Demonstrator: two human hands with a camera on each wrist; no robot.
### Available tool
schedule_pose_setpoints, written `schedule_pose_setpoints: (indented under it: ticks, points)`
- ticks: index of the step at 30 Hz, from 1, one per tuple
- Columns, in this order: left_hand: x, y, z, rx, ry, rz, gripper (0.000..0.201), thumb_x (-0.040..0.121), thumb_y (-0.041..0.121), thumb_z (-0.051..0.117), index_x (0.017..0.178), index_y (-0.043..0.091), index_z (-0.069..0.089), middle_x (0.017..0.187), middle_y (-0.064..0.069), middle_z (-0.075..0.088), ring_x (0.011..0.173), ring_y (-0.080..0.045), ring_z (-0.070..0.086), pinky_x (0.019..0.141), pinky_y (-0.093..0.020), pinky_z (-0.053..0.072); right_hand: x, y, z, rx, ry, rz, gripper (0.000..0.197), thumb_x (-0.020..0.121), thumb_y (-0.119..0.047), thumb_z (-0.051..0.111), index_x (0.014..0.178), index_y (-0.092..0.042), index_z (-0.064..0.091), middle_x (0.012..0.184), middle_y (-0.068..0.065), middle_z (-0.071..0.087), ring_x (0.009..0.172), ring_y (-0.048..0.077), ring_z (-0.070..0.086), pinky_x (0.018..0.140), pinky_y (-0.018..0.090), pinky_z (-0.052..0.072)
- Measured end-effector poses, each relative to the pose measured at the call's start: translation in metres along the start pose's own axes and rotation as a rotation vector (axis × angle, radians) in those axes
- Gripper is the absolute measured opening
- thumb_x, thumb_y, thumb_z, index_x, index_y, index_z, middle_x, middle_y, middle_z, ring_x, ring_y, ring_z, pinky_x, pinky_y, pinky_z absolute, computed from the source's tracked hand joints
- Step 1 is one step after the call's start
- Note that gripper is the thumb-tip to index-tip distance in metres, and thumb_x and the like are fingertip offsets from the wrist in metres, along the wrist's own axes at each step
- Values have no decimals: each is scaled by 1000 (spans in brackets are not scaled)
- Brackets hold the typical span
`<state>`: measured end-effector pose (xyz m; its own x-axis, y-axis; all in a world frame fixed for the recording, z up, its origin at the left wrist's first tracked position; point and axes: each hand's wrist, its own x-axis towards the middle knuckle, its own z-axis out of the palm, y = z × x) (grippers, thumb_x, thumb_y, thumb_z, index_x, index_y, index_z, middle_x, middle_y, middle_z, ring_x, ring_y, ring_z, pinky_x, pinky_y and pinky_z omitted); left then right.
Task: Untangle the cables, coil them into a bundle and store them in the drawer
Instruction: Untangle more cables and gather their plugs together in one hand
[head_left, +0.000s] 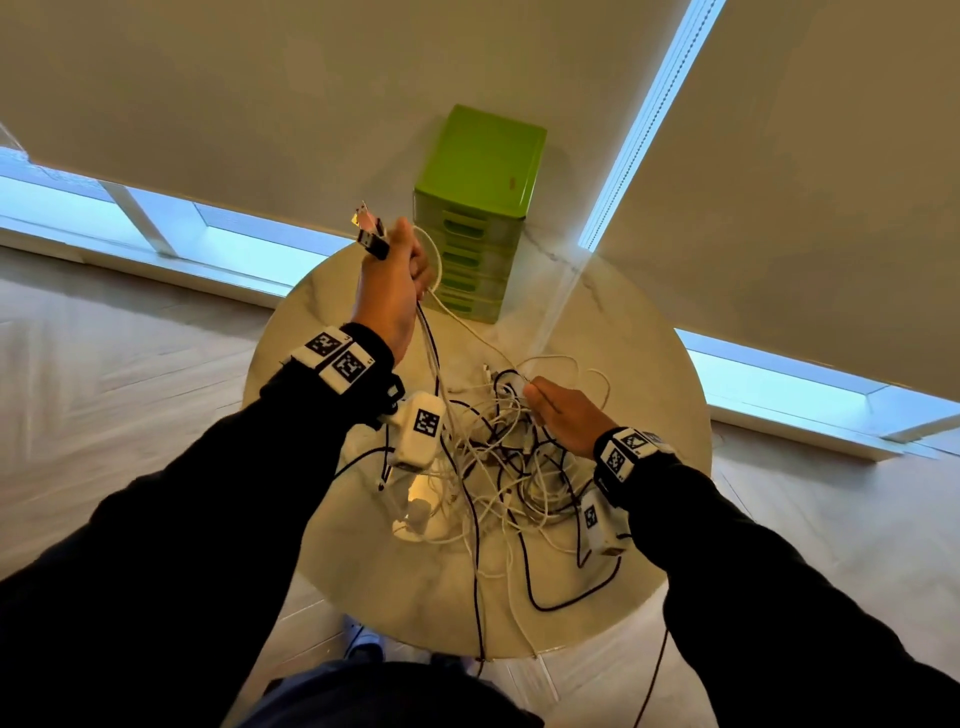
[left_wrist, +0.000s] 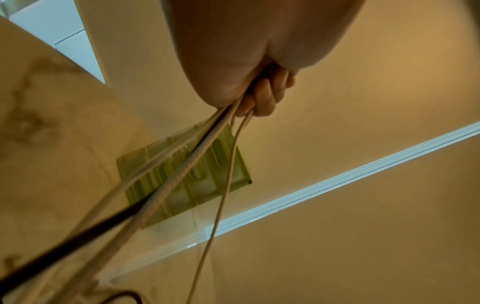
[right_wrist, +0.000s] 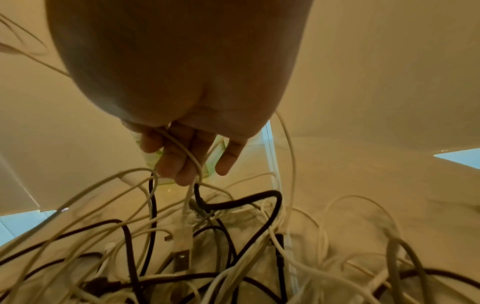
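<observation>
Marble table (head_left: 623, 364) bears tangled white, black cables (head_left: 498, 467).

White and black cables (head_left: 519, 457); lime-green drawer unit (head_left: 483, 156); pale marbled table (head_left: 639, 395); black sleeves (head_left: 234, 493).

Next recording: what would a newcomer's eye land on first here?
A tangle of white and black cables sprawls on the round table. The left hand grips a bunch of them, plugs sticking up; the right hand reaches into the heap. A green drawer unit stands at the far edge.
</observation>
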<state>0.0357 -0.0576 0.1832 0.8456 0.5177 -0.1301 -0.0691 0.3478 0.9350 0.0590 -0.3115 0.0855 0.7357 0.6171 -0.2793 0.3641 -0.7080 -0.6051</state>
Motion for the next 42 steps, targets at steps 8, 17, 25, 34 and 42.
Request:
schedule_pose_setpoints:
  ticks: [8, 17, 25, 34, 42]
  points:
    - [-37, -44, 0, 691, -264, -39, 37, 106, 44, 39, 82, 25, 60, 73, -4, 49, 72, -19, 46, 73, -35, 38, 27, -43, -21, -10, 166, -30, 37, 108, -39, 31, 92, -11, 50, 79, 9, 60, 72, 27, 54, 65, 33, 34]
    - [-45, -55, 8, 228, -193, -165, 30, 103, 12, 40, 97, 19, 68, 60, 9, 30, 52, -6, 28, 56, -26, 19, 25, -58, -30, 42, 172, -32, 33, 108, -36, 34, 88, -16, 53, 76, -4, 56, 74, 18, 53, 67, 26, 32]
    - [-37, -53, 20, 436, -266, -32, 37, 105, 41, 45, 82, 19, 64, 53, 17, 47, 58, -9, 40, 59, -26, 34, 28, -55, -22, 170, 21, -136, 38, 107, -43, 32, 86, -20, 53, 70, -7, 56, 65, 11, 54, 70, 31, 46]
    - [-10, -32, 8, 469, -142, 78, 39, 106, 40, 42, 77, 21, 58, 56, 12, 41, 50, -7, 36, 51, -24, 31, 35, -9, 3, 200, 25, -82, 42, 106, -46, 29, 88, -15, 51, 77, 2, 58, 70, 17, 53, 73, 33, 46]
    - [3, -13, -1, 455, -41, 146, 38, 107, 39, 39, 77, 21, 55, 49, 16, 44, 50, -4, 36, 49, -18, 33, 60, 9, -2, 17, 27, -83, 33, 107, -35, 34, 88, -19, 55, 81, -3, 64, 74, 17, 58, 74, 33, 42]
